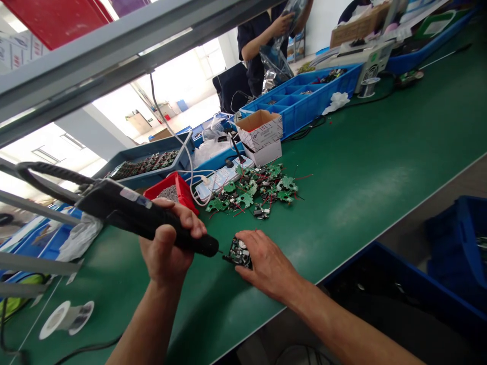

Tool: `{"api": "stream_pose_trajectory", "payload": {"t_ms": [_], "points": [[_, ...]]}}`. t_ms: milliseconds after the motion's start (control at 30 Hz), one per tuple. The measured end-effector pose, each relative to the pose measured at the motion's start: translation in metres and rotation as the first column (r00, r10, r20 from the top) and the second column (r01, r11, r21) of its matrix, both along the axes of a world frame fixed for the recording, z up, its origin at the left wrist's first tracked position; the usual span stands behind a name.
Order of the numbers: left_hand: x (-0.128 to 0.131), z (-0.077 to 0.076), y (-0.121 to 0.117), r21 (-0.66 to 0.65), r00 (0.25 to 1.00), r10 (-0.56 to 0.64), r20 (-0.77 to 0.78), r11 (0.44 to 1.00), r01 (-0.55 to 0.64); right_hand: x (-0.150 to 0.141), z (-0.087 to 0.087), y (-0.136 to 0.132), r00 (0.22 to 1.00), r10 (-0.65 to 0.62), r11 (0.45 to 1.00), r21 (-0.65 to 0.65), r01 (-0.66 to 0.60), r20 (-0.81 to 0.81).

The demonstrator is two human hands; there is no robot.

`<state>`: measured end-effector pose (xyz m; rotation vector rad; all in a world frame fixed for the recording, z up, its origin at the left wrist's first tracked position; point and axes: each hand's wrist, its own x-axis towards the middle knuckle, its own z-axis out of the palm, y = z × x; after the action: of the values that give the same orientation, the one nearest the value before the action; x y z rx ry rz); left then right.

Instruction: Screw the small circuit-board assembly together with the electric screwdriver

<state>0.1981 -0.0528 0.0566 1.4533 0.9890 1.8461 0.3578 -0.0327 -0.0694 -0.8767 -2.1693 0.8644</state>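
Note:
My left hand (167, 248) is closed around a black electric screwdriver (129, 208), whose cable runs up and to the left. Its tip points at a small black part with a circuit board (238, 252) on the green table (380, 167). My right hand (266, 263) pins that part down, fingers curled over its right side. Just beyond lies a heap of small green circuit boards with red wires (254, 190).
A red tray of screws (171, 190), a white power strip (220, 178) and an open cardboard box (261, 133) stand behind the heap. Blue bins (304, 99) line the far edge; a solder spool (64, 318) lies near left. Another person (262, 35) stands at the back.

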Motion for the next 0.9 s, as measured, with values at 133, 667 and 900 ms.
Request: {"api": "stream_pose_trajectory", "payload": {"t_ms": [133,667,900], "points": [[0.012,-0.012,0.011,0.024,0.995,-0.099,0.009,0.995,0.099,0.001,0.001,0.001,1.0,-0.002,0.999,-0.032,0.001,-0.019],[0.01,-0.028,0.015,-0.027,0.994,-0.107,0.011,0.994,0.107,0.001,0.002,0.001,1.0,-0.002,0.998,-0.059,0.002,-0.008],[0.009,-0.027,0.013,-0.012,0.991,-0.132,0.006,0.991,0.132,0.0,0.002,0.002,1.0,0.001,0.998,-0.059,-0.001,-0.003]]}}
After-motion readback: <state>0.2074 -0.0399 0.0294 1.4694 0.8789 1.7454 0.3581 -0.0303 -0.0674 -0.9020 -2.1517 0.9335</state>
